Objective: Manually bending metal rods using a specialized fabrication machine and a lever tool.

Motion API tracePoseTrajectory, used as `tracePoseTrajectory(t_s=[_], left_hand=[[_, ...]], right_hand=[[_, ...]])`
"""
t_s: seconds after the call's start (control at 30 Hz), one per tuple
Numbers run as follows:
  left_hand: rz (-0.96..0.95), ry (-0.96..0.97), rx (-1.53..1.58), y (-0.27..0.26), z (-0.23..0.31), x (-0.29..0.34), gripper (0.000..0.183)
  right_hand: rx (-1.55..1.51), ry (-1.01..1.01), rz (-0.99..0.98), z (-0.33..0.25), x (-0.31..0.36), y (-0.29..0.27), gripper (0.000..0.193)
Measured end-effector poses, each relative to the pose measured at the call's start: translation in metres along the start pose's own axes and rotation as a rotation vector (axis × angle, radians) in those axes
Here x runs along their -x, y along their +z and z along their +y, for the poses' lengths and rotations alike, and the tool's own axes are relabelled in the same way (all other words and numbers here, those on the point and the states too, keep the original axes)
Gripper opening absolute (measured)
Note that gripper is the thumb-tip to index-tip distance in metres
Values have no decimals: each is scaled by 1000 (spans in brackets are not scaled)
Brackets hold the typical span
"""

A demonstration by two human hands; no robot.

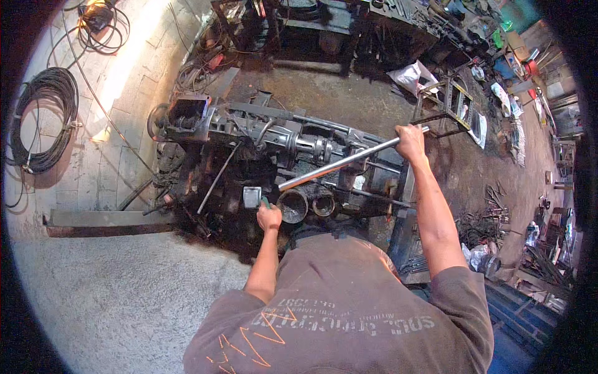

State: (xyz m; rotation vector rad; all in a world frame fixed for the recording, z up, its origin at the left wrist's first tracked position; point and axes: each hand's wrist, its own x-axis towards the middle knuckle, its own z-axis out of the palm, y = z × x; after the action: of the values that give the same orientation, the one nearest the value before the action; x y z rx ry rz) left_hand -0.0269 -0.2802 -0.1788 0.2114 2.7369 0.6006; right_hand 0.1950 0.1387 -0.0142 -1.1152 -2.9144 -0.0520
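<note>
- Both hands are working over the machine (261,146) in front of me: my right hand (410,141) is reaching out far and high, my left hand (269,217) is staying close in, just ahead of my chest.
- I am standing over that machine, a dark, greasy block lying crosswise on the floor, its long body running from upper left to right under my arms.
- I am gripping the pipe (349,161) with my right hand, fingers wrapped fully around its far end; this bright steel length is slanting from that fist down and leftward, its low end sitting near the two cups, just right of my left hand.
- So the pipe's long axis is running almost from one hand toward the other: right hand on the high outer end, left hand nearer the low end but not touching it.
- I am closing my left hand around a small green handle (265,202), with a grey metal block (251,196) just above it; I cannot tell how the two join.
- I am seeing two round cups (293,206) sitting side by side right of that hand, under the pipe's low end.
- Black cable (43,121) is lying coiled well off to my left.
</note>
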Motion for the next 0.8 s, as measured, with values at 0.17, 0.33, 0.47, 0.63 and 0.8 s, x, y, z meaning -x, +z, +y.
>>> tracePoseTrajectory(t_s=[0.17, 0.33, 0.47, 0.63, 0.8], left_hand=[[-63, -17, 12, -9, 13, 1, 35], [-22, -6, -17, -4, 8, 2, 33], [9, -10, -3, 1, 5, 0, 31], [16, 24, 7, -2, 10, 1, 31], [28, 0, 2, 1, 4, 1, 29]], right_hand=[[-12, -37, 14, 3, -2, -2, 14], [6, -15, -27, 0, -3, -3, 10], [34, 6, -40, 0, -2, 1, 11], [22, -12, -27, 6, -2, 5, 11], [39, -10, -68, -1, -6, -1, 12]])
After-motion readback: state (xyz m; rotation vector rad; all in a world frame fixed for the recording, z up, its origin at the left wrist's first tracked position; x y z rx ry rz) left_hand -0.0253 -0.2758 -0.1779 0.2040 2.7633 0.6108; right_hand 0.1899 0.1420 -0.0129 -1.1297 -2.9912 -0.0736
